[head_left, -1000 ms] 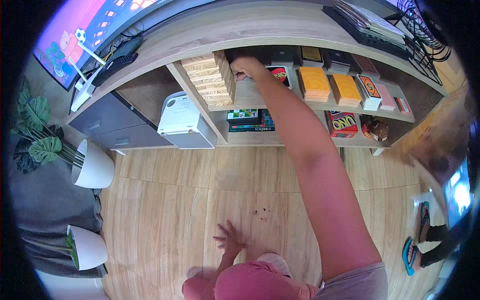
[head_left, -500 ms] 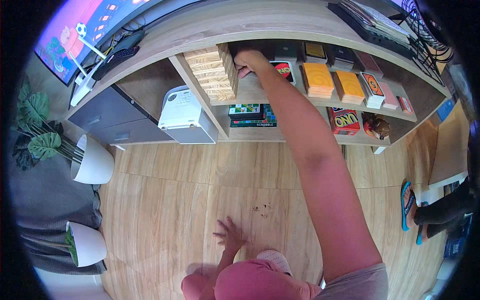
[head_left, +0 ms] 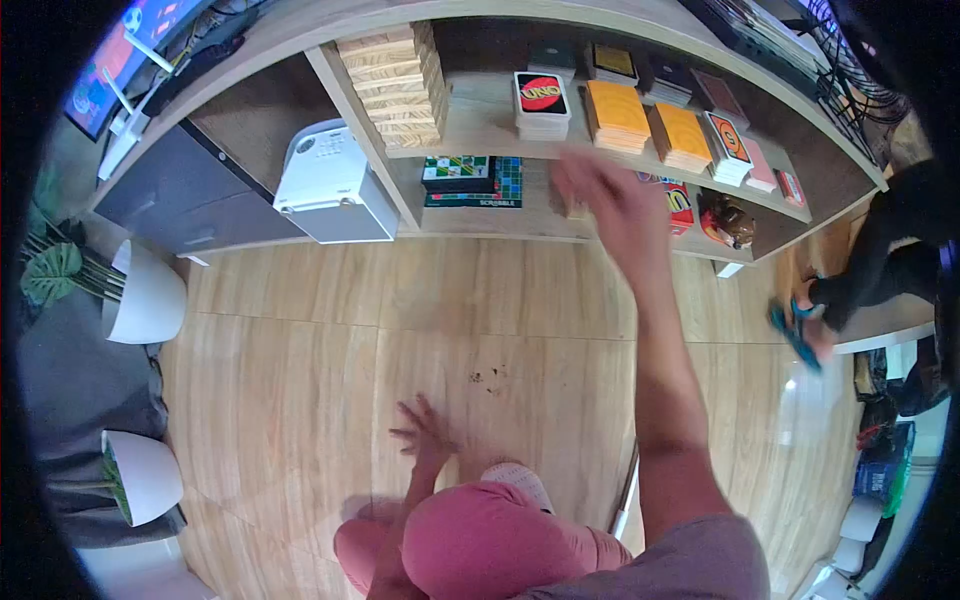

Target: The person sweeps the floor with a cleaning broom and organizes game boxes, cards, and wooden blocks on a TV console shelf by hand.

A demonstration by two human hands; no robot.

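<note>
My right hand point(head_left: 625, 215) is in front of the shelves, blurred by motion. A small tan wooden block point(head_left: 575, 206) shows at its fingertips, partly hidden by the fingers. Up and to the left, a stack of wooden blocks point(head_left: 398, 90) stands on the upper shelf. An UNO card deck point(head_left: 541, 100) lies just above the hand, beside orange-topped card stacks point(head_left: 617, 112). Behind the wrist is a red UNO box point(head_left: 680, 208), partly covered. My left hand point(head_left: 425, 438) is low over the floor near my knee, fingers spread and holding nothing.
A Scrabble box point(head_left: 508, 185) and a white projector point(head_left: 335, 185) sit in the lower compartments. Potted plants point(head_left: 145, 292) stand at the left. Small dark specks point(head_left: 490, 378) lie on the wooden floor. At the right, another person's sandalled foot point(head_left: 800, 330) is visible.
My right hand has come out from beside the wooden block stack, moving down and right, uncovering the UNO deck. My view has shifted slightly. The other person's feet have moved.
</note>
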